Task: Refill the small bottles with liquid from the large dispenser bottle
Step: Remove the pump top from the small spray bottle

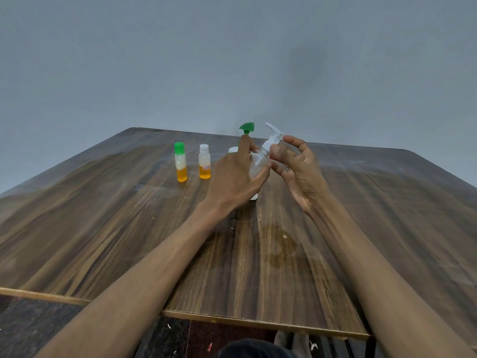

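- Dispenser bottle [259,161], clear with a white pump, tilts above the wooden table [103,228], gripped round its body by the left hand [236,177].
- Right hand [296,171] beside the pump, fingers loosely spread, holding nothing.
- Green-capped small bottle [181,162] and white-capped small bottle [204,162] stand left, part-filled with orange.
- Green pump top [247,127] shows behind the fingers.

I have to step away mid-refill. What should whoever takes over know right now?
Left hand grips the clear pump bottle, lifted and tilted. Right hand is open beside its white pump head, fingertips near the collar.
Green-capped small bottle and white-capped small bottle stand capped, left of the hands, each partly holding orange liquid. A green pump top shows behind the left hand.
Done: cannot tell. Left: open, fill and recap the small bottles.
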